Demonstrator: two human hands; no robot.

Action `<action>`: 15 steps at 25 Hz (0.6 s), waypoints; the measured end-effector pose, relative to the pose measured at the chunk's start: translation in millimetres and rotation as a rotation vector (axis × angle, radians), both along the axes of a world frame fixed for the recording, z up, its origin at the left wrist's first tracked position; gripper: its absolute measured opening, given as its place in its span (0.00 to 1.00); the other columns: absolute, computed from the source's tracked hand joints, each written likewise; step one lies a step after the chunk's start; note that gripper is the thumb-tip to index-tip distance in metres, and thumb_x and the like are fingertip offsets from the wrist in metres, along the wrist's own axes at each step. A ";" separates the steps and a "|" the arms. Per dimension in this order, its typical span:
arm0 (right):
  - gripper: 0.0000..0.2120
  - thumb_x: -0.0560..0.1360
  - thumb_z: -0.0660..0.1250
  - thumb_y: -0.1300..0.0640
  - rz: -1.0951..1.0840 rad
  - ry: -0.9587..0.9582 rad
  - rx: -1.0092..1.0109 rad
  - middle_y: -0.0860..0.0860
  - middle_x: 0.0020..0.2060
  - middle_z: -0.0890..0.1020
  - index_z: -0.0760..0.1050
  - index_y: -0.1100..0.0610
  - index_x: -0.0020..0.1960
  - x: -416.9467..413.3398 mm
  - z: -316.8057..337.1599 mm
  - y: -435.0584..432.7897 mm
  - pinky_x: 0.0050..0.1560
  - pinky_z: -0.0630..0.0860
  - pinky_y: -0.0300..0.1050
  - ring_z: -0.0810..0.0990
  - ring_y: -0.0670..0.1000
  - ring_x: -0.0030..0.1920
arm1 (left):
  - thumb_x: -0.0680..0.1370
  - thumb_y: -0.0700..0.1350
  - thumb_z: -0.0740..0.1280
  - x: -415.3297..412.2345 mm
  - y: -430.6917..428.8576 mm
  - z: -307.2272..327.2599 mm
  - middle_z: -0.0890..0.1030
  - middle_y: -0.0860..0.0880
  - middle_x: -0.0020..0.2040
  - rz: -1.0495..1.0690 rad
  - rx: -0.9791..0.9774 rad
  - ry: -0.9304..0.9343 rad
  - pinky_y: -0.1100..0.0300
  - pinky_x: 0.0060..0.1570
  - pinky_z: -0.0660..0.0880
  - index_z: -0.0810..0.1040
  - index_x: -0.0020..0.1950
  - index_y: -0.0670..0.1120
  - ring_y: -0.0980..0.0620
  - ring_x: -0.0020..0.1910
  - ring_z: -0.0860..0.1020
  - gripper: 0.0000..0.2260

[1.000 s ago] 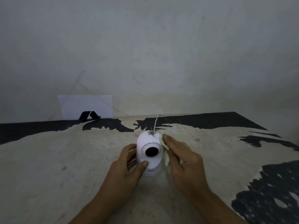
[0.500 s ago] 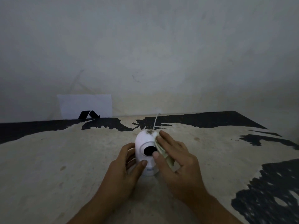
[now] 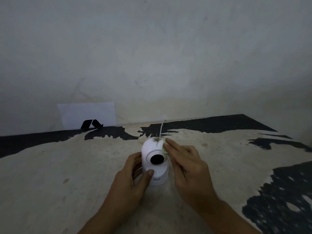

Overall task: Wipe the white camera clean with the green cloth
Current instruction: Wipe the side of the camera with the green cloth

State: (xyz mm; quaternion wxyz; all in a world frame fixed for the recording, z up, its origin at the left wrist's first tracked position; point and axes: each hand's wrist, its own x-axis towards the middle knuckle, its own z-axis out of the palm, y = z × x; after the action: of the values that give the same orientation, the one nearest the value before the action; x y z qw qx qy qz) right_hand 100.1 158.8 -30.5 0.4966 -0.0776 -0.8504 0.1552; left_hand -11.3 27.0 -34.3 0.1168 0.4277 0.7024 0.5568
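A small white dome camera [image 3: 152, 150] with a black lens stands upright on the worn table, with a dark smudge of dirt on its top. My left hand [image 3: 130, 181] grips its lower left side, thumb across the front of the base. My right hand [image 3: 187, 164] presses the pale green cloth [image 3: 164, 148] against the camera's upper right side. Only a thin edge of the cloth shows under my fingers. A white cable [image 3: 162, 128] runs from behind the camera toward the wall.
The table [image 3: 67, 166] is beige with peeling black patches along the back and right. A white sheet of paper [image 3: 87, 114] with a black mark leans against the grey wall at the back left.
My right hand slid the cloth down across the camera's front near the lens, then back up to the upper right side. My left hand kept its hold on the camera.
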 end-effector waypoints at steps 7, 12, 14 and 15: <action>0.19 0.76 0.59 0.58 -0.004 -0.036 0.062 0.50 0.63 0.78 0.72 0.58 0.66 4.4 0.3 -2.6 0.56 0.75 0.35 0.75 0.49 0.55 | 0.69 0.55 0.67 0.8 -0.6 1.8 0.71 0.70 0.52 0.001 0.002 0.005 0.83 0.40 0.68 0.63 0.58 0.63 0.80 0.48 0.71 0.20; 0.19 0.76 0.58 0.59 0.007 -0.036 0.028 0.52 0.62 0.78 0.71 0.58 0.67 2.9 -0.5 3.1 0.55 0.76 0.37 0.76 0.49 0.56 | 0.71 0.52 0.67 -0.2 1.1 -1.3 0.71 0.69 0.53 0.013 -0.001 0.019 0.83 0.41 0.69 0.63 0.62 0.60 0.79 0.48 0.71 0.21; 0.18 0.77 0.58 0.59 -0.017 -0.055 -0.071 0.54 0.54 0.82 0.72 0.59 0.66 3.9 -2.6 5.2 0.50 0.79 0.39 0.79 0.48 0.50 | 0.71 0.53 0.67 -0.6 0.2 -2.6 0.72 0.68 0.54 0.012 0.004 0.017 0.82 0.42 0.69 0.64 0.62 0.60 0.77 0.49 0.72 0.21; 0.17 0.77 0.59 0.60 -0.026 -0.079 -0.113 0.54 0.49 0.82 0.73 0.58 0.66 4.7 -3.1 6.2 0.46 0.79 0.40 0.79 0.48 0.46 | 0.71 0.53 0.67 -0.8 -0.6 -3.0 0.73 0.67 0.55 0.013 0.005 0.012 0.81 0.42 0.70 0.64 0.62 0.60 0.76 0.50 0.72 0.21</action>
State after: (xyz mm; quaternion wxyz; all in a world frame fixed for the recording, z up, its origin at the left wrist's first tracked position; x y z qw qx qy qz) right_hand 104.7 165.0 -33.5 0.4595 -0.1223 -0.8582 0.1933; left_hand -12.0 26.4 -37.3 0.1081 0.4266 0.7046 0.5566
